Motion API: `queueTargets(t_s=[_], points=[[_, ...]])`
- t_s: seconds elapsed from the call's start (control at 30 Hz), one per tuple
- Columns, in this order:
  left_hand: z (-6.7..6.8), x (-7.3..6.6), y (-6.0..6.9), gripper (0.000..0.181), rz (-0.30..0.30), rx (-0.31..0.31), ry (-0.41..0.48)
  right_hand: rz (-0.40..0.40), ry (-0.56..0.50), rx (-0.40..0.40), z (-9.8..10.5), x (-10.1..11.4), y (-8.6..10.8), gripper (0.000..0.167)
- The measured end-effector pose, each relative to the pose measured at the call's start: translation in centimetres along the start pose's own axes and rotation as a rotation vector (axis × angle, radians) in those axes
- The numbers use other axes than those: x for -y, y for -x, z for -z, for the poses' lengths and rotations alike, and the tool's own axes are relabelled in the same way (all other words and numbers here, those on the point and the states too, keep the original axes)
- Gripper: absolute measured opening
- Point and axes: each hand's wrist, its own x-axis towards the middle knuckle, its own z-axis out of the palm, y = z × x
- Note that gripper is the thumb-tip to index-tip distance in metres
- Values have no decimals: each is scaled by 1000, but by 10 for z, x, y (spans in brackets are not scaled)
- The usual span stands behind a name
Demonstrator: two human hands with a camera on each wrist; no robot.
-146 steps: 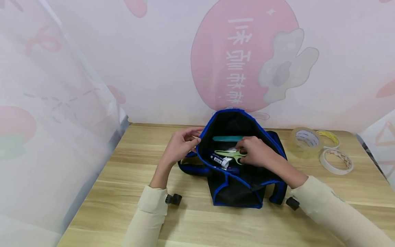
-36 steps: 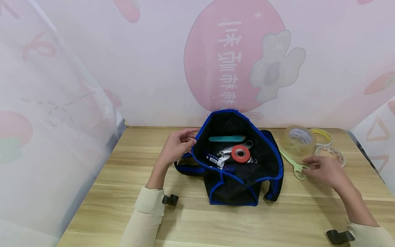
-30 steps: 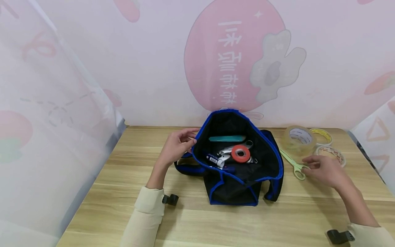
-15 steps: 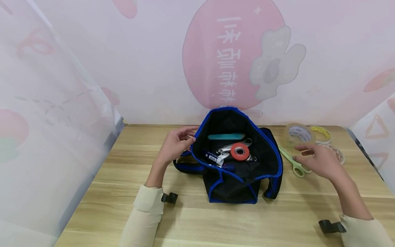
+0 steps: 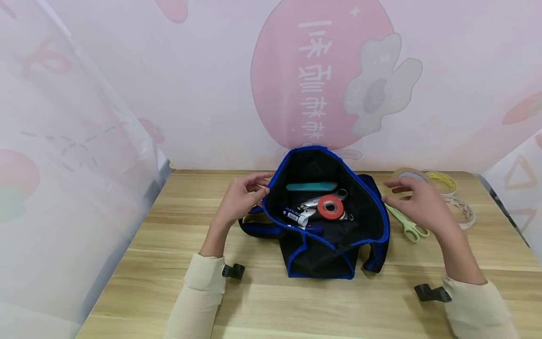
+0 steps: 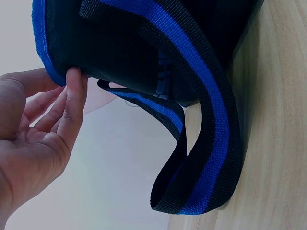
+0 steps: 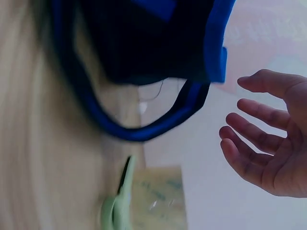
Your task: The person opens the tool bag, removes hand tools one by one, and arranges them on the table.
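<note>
A black bag with blue edging [image 5: 322,261] stands with its mouth spread. My left hand [image 5: 240,197] pinches the left rim between thumb and fingers, as the left wrist view [image 6: 48,115] also shows. My right hand [image 5: 417,205] hovers just beside the right rim, fingers apart and holding nothing. Inside the bag lie a flat teal item [image 5: 311,187], a red tape roll [image 5: 323,213], silver metal tools [image 5: 311,204], a white-and-blue tube with a barcode [image 5: 296,217] and a dark blue item [image 5: 313,230]. Green scissors [image 5: 408,227] lie on the table, partly behind my right hand.
On the right of the wooden table [image 5: 271,310] lie a clear tape roll [image 5: 398,175], a yellow-cored roll [image 5: 442,182] and a white roll [image 5: 467,214], partly hidden by my right hand. Bag straps [image 5: 374,259] stick out at both sides. A printed sheet rises behind.
My right hand has taken the green scissors out of the bag, laid them on the table at its right and let go. It has since risen and moved left. My left hand stays put.
</note>
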Motion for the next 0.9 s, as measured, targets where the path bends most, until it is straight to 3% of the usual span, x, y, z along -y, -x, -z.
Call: queueTargets(t_s=[0.2, 0.37, 0.53, 0.9], points=[[0, -1, -1, 40, -4, 0, 8, 35, -7, -62, -5, 26, -10, 43], [0, -1, -1, 40, -7, 1, 15, 92, -60, -65, -13, 44, -18, 41], [1, -2, 0, 40, -1, 0, 19, 159, -121, -20, -24, 57, -27, 41], [2, 2, -1, 41, -3, 1, 23, 251, -84, 168, -55, 65, -48, 49]])
